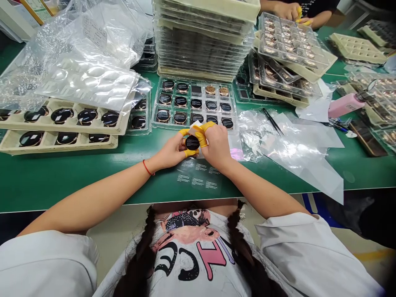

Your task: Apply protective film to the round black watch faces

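Note:
My left hand [170, 152], in yellow finger cots, is closed around a round black watch face [192, 142] with small white print on it. Over its upper edge, my right hand [216, 142], also in yellow finger cots, pinches a small white piece of cloth or paper [194, 127]; which of the two cannot be made out. Beneath the hands lies a clear sheet of printed stickers [199, 177]. Just beyond them, a clear plastic tray [154, 117] holds several black watch faces in its compartments, and two gold-coloured ones show at its back right.
Behind the tray rises a tall stack of trays [204, 49]. Cream trays [58, 142] of watch faces and crumpled plastic wrap [71, 37] lie left. Tweezers [272, 121], clear film [306, 152] and a pink bottle [345, 105] lie right. A co-worker's hands [289, 11] are at the back.

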A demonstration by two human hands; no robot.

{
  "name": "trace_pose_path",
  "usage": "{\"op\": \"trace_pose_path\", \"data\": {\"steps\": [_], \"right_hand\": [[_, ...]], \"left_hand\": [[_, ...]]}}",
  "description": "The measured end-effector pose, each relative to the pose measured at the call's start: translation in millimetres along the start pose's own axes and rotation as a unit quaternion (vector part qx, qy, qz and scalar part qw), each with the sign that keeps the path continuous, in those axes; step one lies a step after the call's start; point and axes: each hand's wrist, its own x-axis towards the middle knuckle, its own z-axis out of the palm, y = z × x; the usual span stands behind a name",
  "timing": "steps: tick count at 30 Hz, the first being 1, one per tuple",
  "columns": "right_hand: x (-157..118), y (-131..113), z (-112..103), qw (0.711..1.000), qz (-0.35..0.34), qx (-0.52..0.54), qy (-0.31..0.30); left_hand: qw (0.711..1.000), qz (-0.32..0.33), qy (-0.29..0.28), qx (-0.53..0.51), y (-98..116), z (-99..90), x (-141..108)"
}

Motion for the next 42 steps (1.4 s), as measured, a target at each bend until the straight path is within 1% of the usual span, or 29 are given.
{"op": "trace_pose_path", "data": {"steps": [2,4,6,8,11,14,19,22,24,27,29,31,32,34,35,36,37,39,41,42], "right_hand": [[4.3,4.8,-0.4,1.0,0.011,0.019,-0.015],[7.7,10.3,-5.2,0.998,0.013,0.057,-0.03],[9.1,15.0,-13.2,0.994,0.001,0.102,-0.038],[7.7,17.5,-20.5,0.992,-0.025,0.113,-0.048],[0.6,16.6,-23.1,0.993,-0.086,0.049,-0.069],[-10.2,12.5,-18.1,0.989,-0.131,-0.004,-0.065],[-29.2,6.7,-15.0,0.986,-0.151,-0.04,-0.057],[-39.1,3.0,-13.8,0.983,-0.173,-0.058,-0.015],[-44.4,-0.7,-10.3,0.983,-0.169,-0.067,0.001],[-48.2,-7.1,-4.9,0.989,-0.136,-0.058,-0.019],[-46.9,-7.9,-6.6,0.992,-0.118,-0.021,-0.027],[-42.6,-0.3,-15.1,0.996,-0.085,0.04,-0.01],[-40.0,8.1,-21.5,0.996,-0.05,0.069,0.013],[-35.6,35.3,-35.6,0.991,0.056,0.104,0.071],[-34.5,53.4,-41.6,0.983,0.117,0.105,0.096],[-34.5,73.3,-46.2,0.975,0.169,0.096,0.105],[-35.7,93.6,-48.9,0.969,0.209,0.083,0.098],[-40.5,129.6,-48.8,0.957,0.285,0.037,0.045],[-45.6,151.8,-43.8,0.942,0.335,-0.005,0.018],[-47.2,156.6,-40.8,0.938,0.346,-0.018,0.017]], "left_hand": [[1.0,-0.004,-0.005,-0.013,2.2,0.0,1.0],[0.999,-0.016,-0.01,-0.026,3.9,-0.4,1.8],[0.999,-0.025,-0.018,-0.028,4.8,-1.4,2.6],[0.999,-0.026,-0.028,-0.017,5.0,-2.5,3.3],[0.999,-0.027,-0.037,-0.007,5.3,-3.3,3.8],[0.999,-0.02,-0.03,0.009,7.0,-2.1,3.4],[0.999,-0.004,-0.017,0.043,10.8,0.6,2.5],[0.999,-0.006,-0.018,0.046,10.9,0.0,2.7],[0.998,-0.005,-0.019,0.053,9.7,-1.0,2.8],[0.997,0.008,-0.019,0.068,6.8,-2.2,2.9],[0.997,0.016,-0.024,0.073,4.5,-2.3,3.2],[0.997,0.025,-0.027,0.063,2.3,-1.9,3.6],[0.998,0.031,-0.026,0.055,1.4,-1.5,3.8],[0.998,0.04,-0.024,0.048,0.0,-0.8,4.2],[0.998,0.042,-0.023,0.05,-0.5,-0.5,4.5],[0.997,0.043,-0.023,0.052,-1.0,-0.4,4.8],[0.997,0.042,-0.022,0.052,-1.4,-0.3,5.2],[0.998,0.042,-0.018,0.043,-2.0,-0.3,6.2],[0.999,0.039,-0.015,0.031,-2.2,-0.5,6.9],[0.999,0.037,-0.015,0.029,-2.0,-0.5,7.1]]}}
